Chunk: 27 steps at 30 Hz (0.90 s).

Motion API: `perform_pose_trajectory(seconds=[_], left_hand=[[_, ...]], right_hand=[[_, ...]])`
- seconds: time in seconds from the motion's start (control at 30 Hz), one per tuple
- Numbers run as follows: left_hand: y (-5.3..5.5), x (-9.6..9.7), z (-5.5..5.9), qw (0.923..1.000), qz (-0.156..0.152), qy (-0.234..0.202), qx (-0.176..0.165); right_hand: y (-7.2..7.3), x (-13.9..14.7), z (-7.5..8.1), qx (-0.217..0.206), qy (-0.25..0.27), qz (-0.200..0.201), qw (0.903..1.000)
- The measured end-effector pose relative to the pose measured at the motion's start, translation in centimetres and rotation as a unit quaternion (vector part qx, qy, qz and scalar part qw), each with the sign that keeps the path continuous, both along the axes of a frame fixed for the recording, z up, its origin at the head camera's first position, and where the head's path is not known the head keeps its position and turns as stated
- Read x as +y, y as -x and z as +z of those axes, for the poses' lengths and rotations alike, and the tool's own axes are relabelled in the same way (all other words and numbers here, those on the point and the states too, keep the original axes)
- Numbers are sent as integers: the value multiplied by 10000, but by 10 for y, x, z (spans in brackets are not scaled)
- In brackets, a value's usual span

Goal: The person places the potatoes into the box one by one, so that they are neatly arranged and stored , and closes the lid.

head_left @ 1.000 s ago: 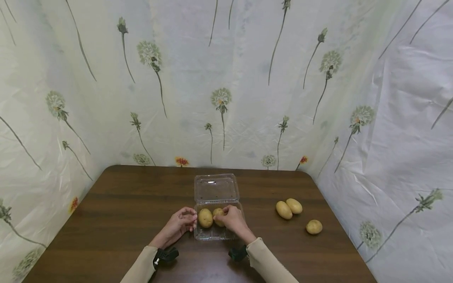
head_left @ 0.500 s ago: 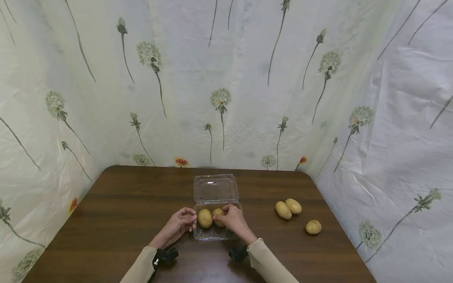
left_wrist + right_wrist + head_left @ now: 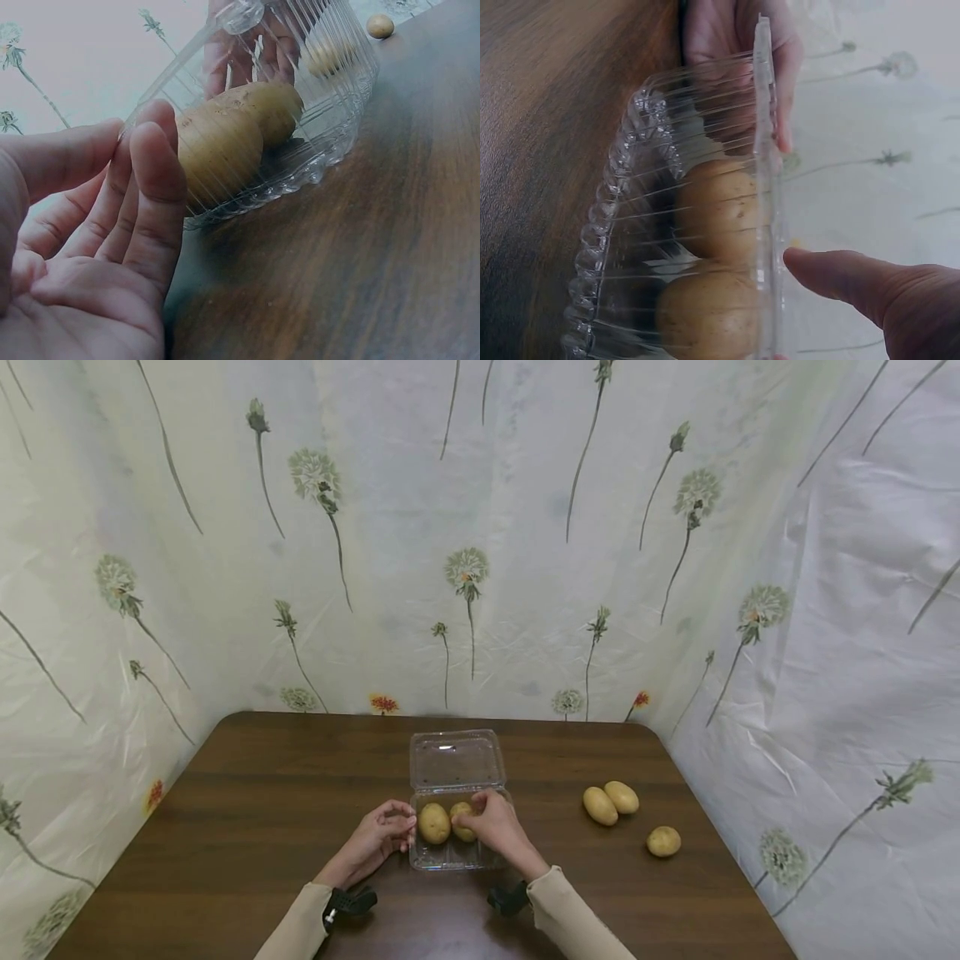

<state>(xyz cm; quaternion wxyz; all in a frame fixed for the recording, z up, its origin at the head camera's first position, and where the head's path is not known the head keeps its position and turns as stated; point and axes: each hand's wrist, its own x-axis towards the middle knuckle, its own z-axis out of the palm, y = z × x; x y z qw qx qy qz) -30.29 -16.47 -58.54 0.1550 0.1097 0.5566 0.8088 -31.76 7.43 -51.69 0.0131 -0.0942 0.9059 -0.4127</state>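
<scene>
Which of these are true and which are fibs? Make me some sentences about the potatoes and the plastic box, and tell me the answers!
1. Two potatoes are inside the clear box. True.
2. The clear box is closed. False: its lid is open.
3. The left grip pinches the clear box's rim. True.
4. The three loose potatoes are left of the clear box. False: they are on its right.
5. The table is white. False: it is brown.
</scene>
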Motion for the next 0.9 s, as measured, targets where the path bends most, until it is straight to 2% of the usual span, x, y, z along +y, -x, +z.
perform_pose_trajectory(seconds=[0.23, 0.5, 0.9], left_hand=[[-1, 0, 2, 10000, 5, 23, 16], [-1, 0, 3, 10000, -37, 32, -21], [-2, 2, 3, 9999, 28, 44, -89]], right_hand=[[-1, 2, 4, 90, 109, 54, 9999], [-3, 11, 7, -230, 571, 246, 9978], [-11, 34, 16, -269, 942, 183, 9950]])
